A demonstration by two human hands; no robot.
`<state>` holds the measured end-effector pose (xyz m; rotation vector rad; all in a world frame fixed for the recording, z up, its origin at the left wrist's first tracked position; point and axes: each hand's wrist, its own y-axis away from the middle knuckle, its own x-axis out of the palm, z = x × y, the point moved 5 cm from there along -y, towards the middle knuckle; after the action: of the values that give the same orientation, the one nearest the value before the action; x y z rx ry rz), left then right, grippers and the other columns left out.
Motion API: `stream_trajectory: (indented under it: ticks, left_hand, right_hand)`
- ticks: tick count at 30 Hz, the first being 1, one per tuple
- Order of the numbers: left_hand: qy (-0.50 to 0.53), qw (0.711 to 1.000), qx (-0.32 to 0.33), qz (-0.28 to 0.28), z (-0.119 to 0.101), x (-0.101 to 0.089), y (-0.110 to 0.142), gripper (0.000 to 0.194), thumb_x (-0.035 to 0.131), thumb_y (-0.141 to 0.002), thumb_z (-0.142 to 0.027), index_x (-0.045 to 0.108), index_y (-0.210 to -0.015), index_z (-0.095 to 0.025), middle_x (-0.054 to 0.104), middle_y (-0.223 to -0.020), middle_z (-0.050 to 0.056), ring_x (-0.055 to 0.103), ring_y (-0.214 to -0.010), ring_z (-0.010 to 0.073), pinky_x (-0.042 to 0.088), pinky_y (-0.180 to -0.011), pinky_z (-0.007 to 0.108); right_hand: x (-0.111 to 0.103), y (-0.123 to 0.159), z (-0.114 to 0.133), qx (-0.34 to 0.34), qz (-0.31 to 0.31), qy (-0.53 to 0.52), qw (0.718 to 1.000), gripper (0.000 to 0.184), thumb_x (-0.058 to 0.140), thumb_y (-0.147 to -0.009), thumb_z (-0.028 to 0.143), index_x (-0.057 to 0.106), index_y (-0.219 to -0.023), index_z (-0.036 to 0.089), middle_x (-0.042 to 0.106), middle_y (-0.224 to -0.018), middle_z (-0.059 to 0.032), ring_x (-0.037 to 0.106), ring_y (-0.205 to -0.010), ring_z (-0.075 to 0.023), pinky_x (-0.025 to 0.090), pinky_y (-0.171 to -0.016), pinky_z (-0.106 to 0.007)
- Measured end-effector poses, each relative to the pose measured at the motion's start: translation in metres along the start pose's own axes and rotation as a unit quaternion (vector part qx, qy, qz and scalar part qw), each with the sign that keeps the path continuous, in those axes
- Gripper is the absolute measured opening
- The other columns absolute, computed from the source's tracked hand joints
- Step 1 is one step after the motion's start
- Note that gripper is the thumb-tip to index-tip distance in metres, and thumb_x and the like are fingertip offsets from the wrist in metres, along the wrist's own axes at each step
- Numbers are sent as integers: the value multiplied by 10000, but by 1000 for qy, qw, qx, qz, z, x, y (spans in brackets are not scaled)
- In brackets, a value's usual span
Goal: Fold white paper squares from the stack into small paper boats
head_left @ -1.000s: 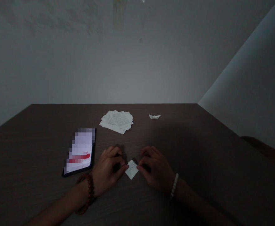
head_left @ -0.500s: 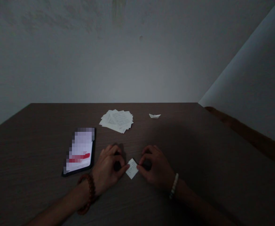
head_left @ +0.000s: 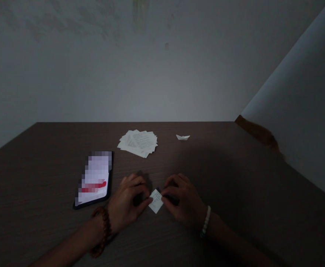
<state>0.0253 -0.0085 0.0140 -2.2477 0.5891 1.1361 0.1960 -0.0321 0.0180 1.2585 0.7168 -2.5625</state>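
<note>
A small folded paper [head_left: 156,202], diamond-shaped with printed text on it, is held between my two hands just above or on the table. My left hand [head_left: 130,196] pinches its left corner between thumb and forefinger. At the opposite corner, the thumb and forefinger of my right hand [head_left: 183,198] are closed in the same kind of pinch. The other fingers of both hands are curled. Left of my left hand lies a phone [head_left: 95,178] with a lit, partly blurred screen.
Farther back on the dark wooden table [head_left: 53,148] lies a fanned pile of printed paper sheets [head_left: 138,144]. A small white paper boat [head_left: 182,137] stands to its right. Behind the table rises a grey wall [head_left: 162,74]. Something brown [head_left: 258,131] shows along the right edge.
Both hands keep their pinch on the folded paper, with only slight finger shifts. The brown thing at the table's right edge has moved toward the far corner.
</note>
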Motion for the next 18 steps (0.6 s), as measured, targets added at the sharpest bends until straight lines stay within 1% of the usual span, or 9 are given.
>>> stream_trajectory:
  ticks: [5,8,12,14,16,18]
  left_hand:
    - [13,1000,11,11,-4,-1,1,73,593,-837,-229,584,-771,-200,628,-849,16,509,-848,216,355,-753,358]
    - [15,1000,5,18,-6,-1,2,15,595,-828,-219,596,-835,-206,628,-878,21,520,-870,225,360,-771,371]
    - [8,1000,5,-3,-9,-5,2,194,617,-824,-283,616,-1005,-214,627,-991,47,524,-926,242,378,-803,393]
    - [8,1000,7,-11,-11,-8,1,248,630,-822,-316,621,-1050,-218,630,-1020,52,528,-937,247,383,-811,399]
    - [24,1000,11,-5,-13,-9,0,217,626,-832,-325,637,-1024,-223,645,-981,42,539,-908,237,391,-796,387]
    - [56,998,14,-1,-14,-11,-1,153,609,-853,-317,653,-966,-224,655,-898,29,546,-860,220,399,-765,363]
  right_hand:
    - [-1,-1,3,-15,0,-12,1000,70,671,-776,156,669,-823,208,618,-943,-43,531,-897,-193,421,-812,-343]
    - [-2,0,7,-42,6,-16,999,66,645,-792,141,661,-812,202,655,-921,-33,548,-864,-184,411,-804,-344]
    - [-4,1,10,-87,-1,-13,996,71,644,-801,150,665,-824,214,695,-956,-6,564,-839,-175,406,-781,-336]
    - [-5,2,11,-105,-14,-6,994,76,641,-814,156,673,-830,223,704,-987,0,566,-831,-173,411,-761,-330]
    - [-6,3,11,-115,-24,2,993,90,637,-825,154,681,-833,232,712,-1006,0,574,-820,-173,417,-753,-333]
    - [-7,2,12,-114,-38,-6,993,96,633,-831,153,685,-838,234,723,-990,-6,587,-802,-173,428,-751,-338]
